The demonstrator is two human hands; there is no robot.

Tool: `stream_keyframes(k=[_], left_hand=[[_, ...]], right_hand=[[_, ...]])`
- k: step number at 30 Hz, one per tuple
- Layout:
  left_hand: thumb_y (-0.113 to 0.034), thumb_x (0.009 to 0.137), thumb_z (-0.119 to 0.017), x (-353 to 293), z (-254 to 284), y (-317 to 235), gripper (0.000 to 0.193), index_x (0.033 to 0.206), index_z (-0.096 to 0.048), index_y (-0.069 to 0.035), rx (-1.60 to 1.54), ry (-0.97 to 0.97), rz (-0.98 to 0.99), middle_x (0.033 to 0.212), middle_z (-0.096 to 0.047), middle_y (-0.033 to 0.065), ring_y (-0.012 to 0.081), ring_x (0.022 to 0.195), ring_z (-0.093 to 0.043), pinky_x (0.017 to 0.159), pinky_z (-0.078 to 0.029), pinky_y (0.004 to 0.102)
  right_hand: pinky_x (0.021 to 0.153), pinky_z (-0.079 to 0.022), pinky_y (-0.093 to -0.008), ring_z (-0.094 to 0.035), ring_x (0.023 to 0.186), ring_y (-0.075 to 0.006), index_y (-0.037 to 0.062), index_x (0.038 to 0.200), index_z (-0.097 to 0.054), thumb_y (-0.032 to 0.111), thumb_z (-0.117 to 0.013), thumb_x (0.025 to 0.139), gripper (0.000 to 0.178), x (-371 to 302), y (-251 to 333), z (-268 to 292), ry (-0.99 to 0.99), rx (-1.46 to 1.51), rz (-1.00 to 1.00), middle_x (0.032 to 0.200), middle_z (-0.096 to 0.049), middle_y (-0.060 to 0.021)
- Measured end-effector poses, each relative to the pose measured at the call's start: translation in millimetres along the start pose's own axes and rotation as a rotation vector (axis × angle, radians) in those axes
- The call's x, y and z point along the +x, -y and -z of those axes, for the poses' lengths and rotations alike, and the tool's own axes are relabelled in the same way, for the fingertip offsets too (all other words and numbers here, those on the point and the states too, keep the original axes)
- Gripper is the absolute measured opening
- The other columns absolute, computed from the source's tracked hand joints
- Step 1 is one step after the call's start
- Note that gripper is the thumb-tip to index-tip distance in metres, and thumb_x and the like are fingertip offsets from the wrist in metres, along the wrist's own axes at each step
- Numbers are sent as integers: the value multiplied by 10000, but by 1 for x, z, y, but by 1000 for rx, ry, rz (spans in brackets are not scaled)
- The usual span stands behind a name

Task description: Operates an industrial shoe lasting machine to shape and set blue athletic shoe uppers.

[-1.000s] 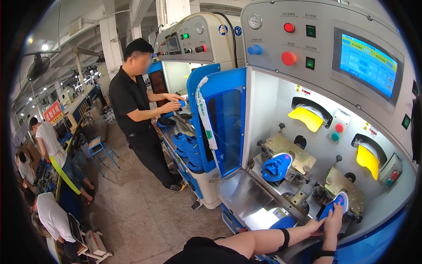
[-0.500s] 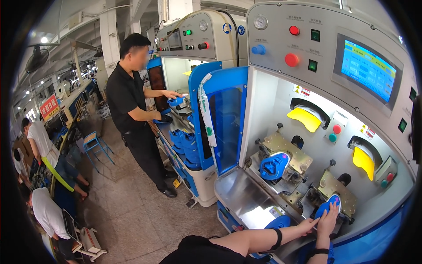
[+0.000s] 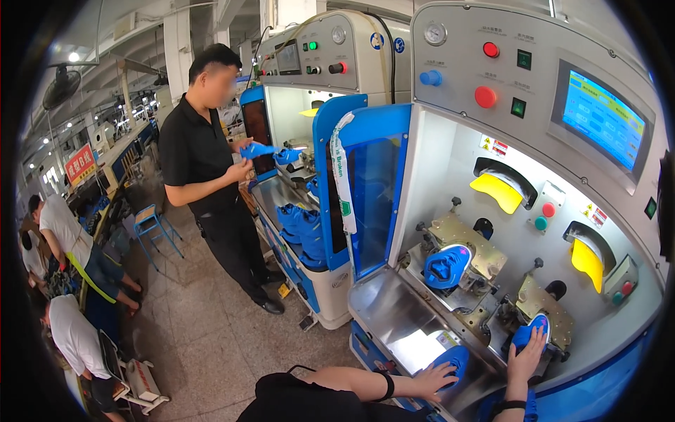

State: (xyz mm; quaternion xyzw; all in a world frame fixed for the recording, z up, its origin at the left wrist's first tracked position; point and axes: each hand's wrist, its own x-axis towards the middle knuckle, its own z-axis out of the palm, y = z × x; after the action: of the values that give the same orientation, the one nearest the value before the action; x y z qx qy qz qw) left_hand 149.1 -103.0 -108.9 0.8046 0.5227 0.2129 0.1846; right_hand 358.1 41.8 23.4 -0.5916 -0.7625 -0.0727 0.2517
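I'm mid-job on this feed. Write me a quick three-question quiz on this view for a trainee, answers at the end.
1. Which thing is the left grip at?
A) The upper red button
B) The blue shoe on the metal ledge
C) A yellow flap

2. True or false: the right grip is on the display screen.

3. Fill in the colour: the two curved flaps at the back of the near machine are ____.

Key:
1. B.
2. False; it is at the blue shoe on the right-hand fixture.
3. Yellow.
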Motion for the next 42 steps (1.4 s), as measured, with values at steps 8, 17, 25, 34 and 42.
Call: stream_keyframes(k=[8,17,25,34,42], left_hand=[[-144,760,-693,3,-10,18,716,1407,-391,-199,77,31,-102,1495,-329,128,352,1413,-282,1065,-378,509],[-85,824,-608,-3,-7,22,644,1416,-377,-189,100,30,-163,1541,-250,127,360,1428,-263,1013,-452,504],[-75,737,-693,1,-17,37,447,1132,-485,-85,-1,-52,-265,1549,-245,131,361,1428,-267,1011,-458,452],[-59,705,-690,0,-18,35,305,948,-506,-47,-28,-109,-256,1547,-269,139,359,1408,-313,1000,-463,430],[-64,696,-697,0,-22,36,267,882,-510,-26,4,-134,-240,1542,-284,147,354,1400,-328,1004,-463,413]], right_hand=[[1152,-303,-426,-183,1447,-373,70,1479,-282,66,-786,656,966,-12,19,15,65,-42,-63,1577,-212,-95],[1113,-368,-425,-142,1457,-398,66,1504,-235,28,-778,656,1008,-21,21,9,35,-95,-87,1594,-170,-100],[1083,-386,-468,-122,1445,-453,37,1523,-172,1,-694,721,958,-43,25,5,-21,-228,-13,1606,-105,-145],[907,-496,-404,-484,1252,-400,15,1514,-170,22,-679,752,917,-77,43,10,99,62,-160,1601,-119,-153],[854,-504,-418,-527,1189,-404,23,1497,-217,28,-699,736,901,-75,42,9,135,22,-185,1576,-195,-156]])
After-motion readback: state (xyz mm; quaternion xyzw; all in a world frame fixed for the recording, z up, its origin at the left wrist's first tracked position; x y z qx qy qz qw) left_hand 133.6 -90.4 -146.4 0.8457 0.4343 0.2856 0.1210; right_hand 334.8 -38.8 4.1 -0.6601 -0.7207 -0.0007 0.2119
